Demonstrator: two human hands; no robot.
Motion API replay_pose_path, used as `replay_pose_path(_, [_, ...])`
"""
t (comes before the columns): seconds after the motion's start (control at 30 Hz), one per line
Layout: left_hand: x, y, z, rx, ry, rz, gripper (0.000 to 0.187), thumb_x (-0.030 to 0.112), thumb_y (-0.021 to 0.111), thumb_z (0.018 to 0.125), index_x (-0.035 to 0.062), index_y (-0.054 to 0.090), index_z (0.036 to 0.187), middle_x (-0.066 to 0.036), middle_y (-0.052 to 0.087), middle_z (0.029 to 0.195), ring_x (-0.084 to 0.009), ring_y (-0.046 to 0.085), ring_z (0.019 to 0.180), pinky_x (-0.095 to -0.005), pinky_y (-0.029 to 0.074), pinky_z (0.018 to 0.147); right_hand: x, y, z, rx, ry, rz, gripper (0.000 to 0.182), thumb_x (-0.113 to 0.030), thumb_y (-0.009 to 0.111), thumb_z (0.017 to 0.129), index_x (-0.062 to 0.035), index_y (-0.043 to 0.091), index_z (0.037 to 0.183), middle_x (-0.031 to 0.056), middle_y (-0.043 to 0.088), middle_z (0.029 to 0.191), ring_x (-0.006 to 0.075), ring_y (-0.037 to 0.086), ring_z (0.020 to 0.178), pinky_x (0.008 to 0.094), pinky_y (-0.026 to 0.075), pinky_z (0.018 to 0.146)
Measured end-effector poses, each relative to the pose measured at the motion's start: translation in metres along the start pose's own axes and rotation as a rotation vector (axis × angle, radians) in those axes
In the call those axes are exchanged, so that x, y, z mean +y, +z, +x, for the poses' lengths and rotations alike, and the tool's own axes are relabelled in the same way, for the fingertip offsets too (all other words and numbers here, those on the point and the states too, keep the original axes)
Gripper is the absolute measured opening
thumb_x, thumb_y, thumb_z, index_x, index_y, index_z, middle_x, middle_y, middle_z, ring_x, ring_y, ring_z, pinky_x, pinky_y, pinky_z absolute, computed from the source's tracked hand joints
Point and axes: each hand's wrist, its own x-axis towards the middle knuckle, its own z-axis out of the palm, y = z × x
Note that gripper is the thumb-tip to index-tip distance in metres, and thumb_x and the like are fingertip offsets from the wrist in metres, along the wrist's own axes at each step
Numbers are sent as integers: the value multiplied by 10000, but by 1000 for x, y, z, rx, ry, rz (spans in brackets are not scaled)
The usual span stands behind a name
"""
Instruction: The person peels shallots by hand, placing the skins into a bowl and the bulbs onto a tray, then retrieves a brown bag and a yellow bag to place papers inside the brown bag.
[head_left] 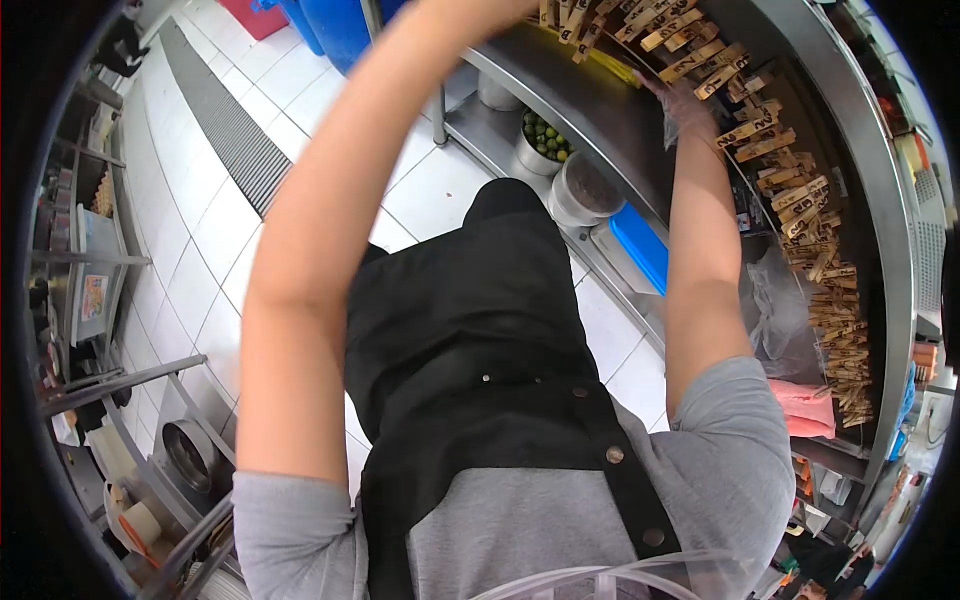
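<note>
My right hand (pixel 685 105), in a loose clear plastic glove, reaches onto the dark metal shelf (pixel 640 140). Its fingers are stretched toward the end of a bright yellow strip (pixel 612 68), with the fingertips right at it. Wooden clothespins with dark handwritten marks (pixel 800 205) hang in a long row just beside this hand. My left forearm (pixel 345 150) crosses upward to the top edge, where the hand is cut off by the frame.
Below the shelf stand a metal pot of green limes (pixel 543 135), a white bucket (pixel 582 188) and a blue lid (pixel 640 248). A clear plastic bag (pixel 775 300) and pink cloth (pixel 803 408) are at right. Metal racks (pixel 130 385) stand left, beside a floor grate (pixel 222 110).
</note>
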Motion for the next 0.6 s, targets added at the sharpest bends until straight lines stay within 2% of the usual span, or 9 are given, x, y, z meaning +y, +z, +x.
replay_pose_path(0.07, [4, 21, -63, 143, -102, 13, 893, -64, 576, 820, 153, 189, 1594, -146, 177, 1627, -433, 169, 1491, -488, 210, 1220, -32, 64, -47, 125, -27, -92, 586, -544, 331, 1043, -199, 366, 1515, 69, 400, 1560, 319, 334, 1448, 652, 315, 1117])
replay_pose_path(0.13, [23, 48, -132, 204, -433, -67, 635, 9, 721, 789, 51, 477, 1374, -164, 559, 1172, -319, 554, 1098, -413, 451, 974, -27, 35, -7, 52, -39, 9, 608, -582, 338, 1026, -201, 394, 1496, 58, 400, 1558, 305, 379, 1412, 619, 348, 1082])
replay_pose_path(0.2, [35, 73, -184, 32, -693, -188, 548, 40, 716, 820, 4, 504, 1324, -132, 595, 1127, -223, 592, 986, -353, 493, 866, -26, 22, 8, -24, -46, 142, 630, -618, 343, 1009, -204, 423, 1477, 49, 406, 1553, 291, 431, 1366, 579, 382, 1044])
replay_pose_path(0.27, [39, 91, -201, -65, -1076, -599, 434, 4, 681, 848, -59, 534, 1251, -163, 656, 1028, -258, 661, 918, -343, 545, 805, -24, 30, -3, 24, -25, 214, 624, -613, 340, 1011, -206, 425, 1475, 50, 416, 1547, 291, 446, 1349, 563, 386, 1039])
replay_pose_path(0.3, [34, 95, -203, -62, -1073, -600, 434, 4, 681, 848, -59, 534, 1251, -163, 656, 1028, -258, 661, 918, -343, 545, 805, -24, 32, -7, 41, -19, 251, 621, -611, 338, 1012, -207, 427, 1475, 51, 421, 1543, 291, 453, 1340, 555, 388, 1036])
replay_pose_path(0.37, [24, 97, -199, -120, -1473, -1082, 424, 63, 667, 932, -52, 522, 1313, -210, 641, 1175, -248, 678, 1003, -304, 547, 890, -20, 33, -12, 84, 1, 340, 616, -607, 335, 1013, -209, 429, 1474, 52, 431, 1536, 290, 467, 1323, 539, 392, 1031])
replay_pose_path(0.47, [8, 99, -190, -14, -1617, -1294, 430, 114, 665, 961, -70, 511, 1318, -252, 616, 1217, -283, 663, 1085, -306, 555, 931, -11, 32, -17, 200, 19, 526, 607, -600, 330, 1015, -212, 433, 1472, 54, 446, 1526, 290, 489, 1298, 515, 398, 1022])
replay_pose_path(0.57, [-6, 108, -181, 41, -1623, -1328, 468, 219, 671, 972, -52, 505, 1316, -211, 599, 1282, -279, 598, 1183, -375, 504, 997, 5, 16, -13, 271, 24, 585, 602, -595, 327, 1017, -215, 435, 1471, 55, 456, 1519, 289, 503, 1281, 499, 402, 1017])
replay_pose_path(0.6, [-11, 115, -178, 62, -1625, -1338, 472, 239, 667, 975, -42, 502, 1316, -189, 593, 1295, -273, 568, 1216, -407, 480, 1025, 17, -11, 0, 198, 30, -240, 577, -555, 340, 1015, -216, 446, 1469, 74, 471, 1507, 309, 499, 1297, 524, 383, 1043])
